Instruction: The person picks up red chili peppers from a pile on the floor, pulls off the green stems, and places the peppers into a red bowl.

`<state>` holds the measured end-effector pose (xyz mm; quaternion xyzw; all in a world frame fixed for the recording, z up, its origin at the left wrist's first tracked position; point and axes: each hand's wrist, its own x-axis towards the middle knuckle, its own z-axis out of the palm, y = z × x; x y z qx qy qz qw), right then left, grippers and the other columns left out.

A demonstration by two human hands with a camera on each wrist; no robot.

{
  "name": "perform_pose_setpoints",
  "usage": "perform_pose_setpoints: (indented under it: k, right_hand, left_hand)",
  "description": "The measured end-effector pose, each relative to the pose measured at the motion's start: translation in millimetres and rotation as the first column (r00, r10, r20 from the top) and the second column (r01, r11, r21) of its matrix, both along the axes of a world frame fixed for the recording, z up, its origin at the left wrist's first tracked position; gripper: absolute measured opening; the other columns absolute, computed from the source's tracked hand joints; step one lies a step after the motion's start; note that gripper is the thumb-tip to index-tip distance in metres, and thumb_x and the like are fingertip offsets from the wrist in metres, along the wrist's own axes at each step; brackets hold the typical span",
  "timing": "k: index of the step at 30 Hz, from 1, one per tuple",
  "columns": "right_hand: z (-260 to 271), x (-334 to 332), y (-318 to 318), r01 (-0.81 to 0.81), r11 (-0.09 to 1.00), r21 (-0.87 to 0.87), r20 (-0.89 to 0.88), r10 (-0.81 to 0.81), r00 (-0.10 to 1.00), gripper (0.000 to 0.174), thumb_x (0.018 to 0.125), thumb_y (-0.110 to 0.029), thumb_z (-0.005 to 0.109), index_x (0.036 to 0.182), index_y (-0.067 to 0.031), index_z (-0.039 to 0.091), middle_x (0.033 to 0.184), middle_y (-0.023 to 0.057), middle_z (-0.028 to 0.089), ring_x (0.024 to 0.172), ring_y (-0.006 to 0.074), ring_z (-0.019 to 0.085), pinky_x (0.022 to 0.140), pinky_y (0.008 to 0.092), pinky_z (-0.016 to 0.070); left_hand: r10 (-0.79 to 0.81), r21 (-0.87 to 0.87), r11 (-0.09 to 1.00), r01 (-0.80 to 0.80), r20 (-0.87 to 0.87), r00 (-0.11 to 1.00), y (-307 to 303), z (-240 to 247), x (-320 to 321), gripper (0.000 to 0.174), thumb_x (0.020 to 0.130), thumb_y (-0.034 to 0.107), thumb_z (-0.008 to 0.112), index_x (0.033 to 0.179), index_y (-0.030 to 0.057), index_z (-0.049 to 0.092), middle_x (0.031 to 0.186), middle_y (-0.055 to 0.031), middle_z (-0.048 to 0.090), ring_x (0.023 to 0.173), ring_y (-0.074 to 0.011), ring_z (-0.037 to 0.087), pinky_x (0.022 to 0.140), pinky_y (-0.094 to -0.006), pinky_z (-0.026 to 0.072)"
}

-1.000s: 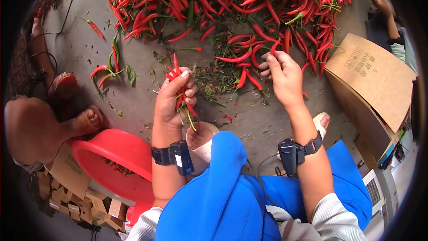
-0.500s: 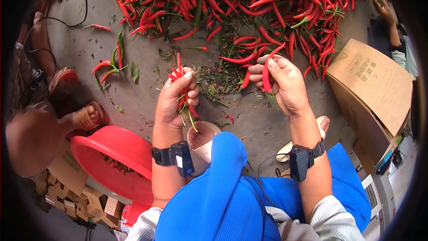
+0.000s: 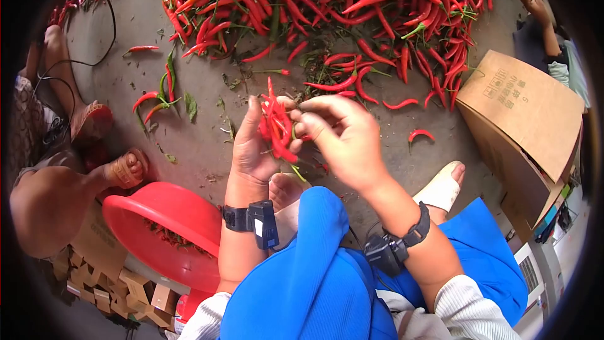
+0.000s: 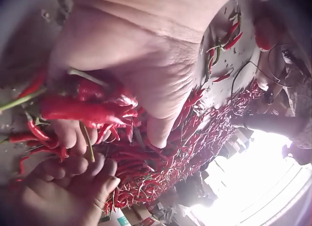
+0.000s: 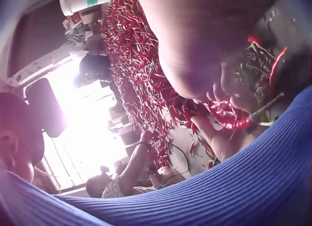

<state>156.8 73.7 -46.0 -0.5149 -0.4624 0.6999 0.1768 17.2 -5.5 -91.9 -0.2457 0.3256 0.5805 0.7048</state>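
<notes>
In the head view my left hand (image 3: 251, 154) holds a small bunch of red chilli peppers (image 3: 275, 123), its thumb raised off them. Seen from the left wrist, the peppers (image 4: 83, 110) lie across that palm with green stems sticking out. My right hand (image 3: 349, 141) has come in from the side, thumb and forefinger pinching at the bunch's edge by a chilli's stem end. A curved chilli with a green stem (image 5: 236, 123) shows by the fingers in the right wrist view. Beyond both hands spreads a big heap of red chillies (image 3: 377, 16) on the floor.
A red basin (image 3: 160, 198) with chillies inside tilts at my left. On the right stands a cardboard box (image 3: 525, 110). Another person's sandalled foot (image 3: 129, 169) is at the left, near a dark cable (image 3: 113, 31). Loose chillies (image 3: 420, 133) and leaf scraps lie on the floor.
My right hand picked up a chilli from the heap's edge, then swung left and inward to the bunch. The left thumb has lifted off the peppers, and the left hand has shifted slightly right.
</notes>
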Motion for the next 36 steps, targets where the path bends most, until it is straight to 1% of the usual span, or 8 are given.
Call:
perform_pose_setpoints:
  k: [3,6,10,12,15,19,28,36]
  right_hand:
    - [-38,31,13,-0.136,0.872,0.471,0.413,-0.081,0.907,0.021,0.084,-0.01,0.069,0.102,-0.001,0.063,0.091,0.0063,0.063,0.075,0.0125,0.061,0.067,0.0283,0.0504]
    - [-56,44,31,-0.262,0.815,0.517,0.656,-0.181,0.733,0.024,0.077,-0.02,0.074,0.092,-0.0054,0.063,0.09,0.0118,0.061,0.087,0.031,0.06,0.075,0.0413,0.048]
    - [-55,58,49,-0.484,0.729,0.484,0.735,-0.038,0.677,0.022,0.075,-0.019,0.072,0.088,-0.0052,0.062,0.088,0.0123,0.064,0.087,0.0335,0.06,0.075,0.0447,0.0476]
    - [-49,68,52,-0.507,0.724,0.467,0.752,-0.023,0.658,0.018,0.076,-0.016,0.069,0.089,-0.0057,0.062,0.084,0.0095,0.065,0.08,0.0274,0.062,0.071,0.0401,0.0485]
    - [-49,84,54,-0.278,0.906,0.318,0.615,0.026,0.788,0.024,0.081,-0.011,0.07,0.101,-0.0057,0.057,0.082,0.0034,0.062,0.076,0.0101,0.061,0.069,0.026,0.0488]
    - [-26,84,60,0.094,0.994,-0.057,-0.069,-0.097,0.993,0.036,0.086,-0.008,0.066,0.116,-0.0038,0.048,0.101,0.0089,0.059,0.097,0.0154,0.059,0.085,0.029,0.0487]
    - [9,79,66,-0.061,0.854,-0.516,-0.673,-0.36,0.646,0.043,0.09,-0.006,0.059,0.13,-0.0104,0.046,0.102,0.0079,0.055,0.099,0.0216,0.061,0.098,0.0452,0.0461]
    - [17,73,65,-0.137,0.822,-0.553,-0.717,-0.386,0.581,0.04,0.09,-0.004,0.058,0.129,-0.0074,0.047,0.107,0.0104,0.059,0.103,0.0251,0.061,0.094,0.0509,0.0489]
  left_hand:
    - [-0.057,0.0,0.998,0.057,-0.025,0.998,-8,-5,-10,0.022,0.093,0.027,0.062,0.104,0.0084,0.059,0.083,-0.003,0.059,0.067,-0.011,0.056,0.048,-0.0217,0.0476]
    - [-0.076,0.024,0.997,0.079,-0.085,0.993,-9,-1,-18,0.017,0.092,0.021,0.063,0.101,0.0084,0.059,0.079,-0.0002,0.056,0.062,-0.0082,0.051,0.044,-0.0196,0.0422]
    - [-0.298,-0.088,0.951,0.296,-0.516,0.803,-5,17,-22,0.021,0.083,0.014,0.071,0.096,0.0072,0.057,0.072,0.004,0.051,0.057,-0.0046,0.045,0.041,-0.0195,0.0353]
    - [-0.426,-0.225,0.886,0.406,-0.741,0.519,-1,23,-12,0.023,0.077,0.006,0.073,0.095,0.0061,0.058,0.074,0.0002,0.056,0.061,-0.0049,0.051,0.047,-0.0213,0.0389]
    - [-0.288,-0.518,0.61,0.6,-0.85,-0.441,9,20,4,0.029,0.066,0.005,0.076,0.093,0.0033,0.065,0.086,-0.0087,0.064,0.079,-0.0262,0.064,0.072,-0.036,0.052]
    - [-0.175,-0.665,0.389,0.637,-0.733,-0.658,19,14,37,0.018,0.069,0.007,0.068,0.086,0.0082,0.064,0.092,-0.0115,0.061,0.084,-0.0314,0.063,0.071,-0.0411,0.0522]
    - [-0.127,-0.732,0.313,0.605,-0.664,-0.737,9,11,32,0.008,0.071,0.007,0.064,0.078,0.0075,0.06,0.091,-0.0104,0.056,0.085,-0.0311,0.061,0.07,-0.0419,0.0514]
    - [-0.368,-0.352,0.694,0.628,-0.923,-0.111,1,22,12,0.02,0.072,0.011,0.072,0.088,0.0038,0.063,0.083,-0.0087,0.061,0.077,-0.0246,0.062,0.068,-0.0366,0.0493]
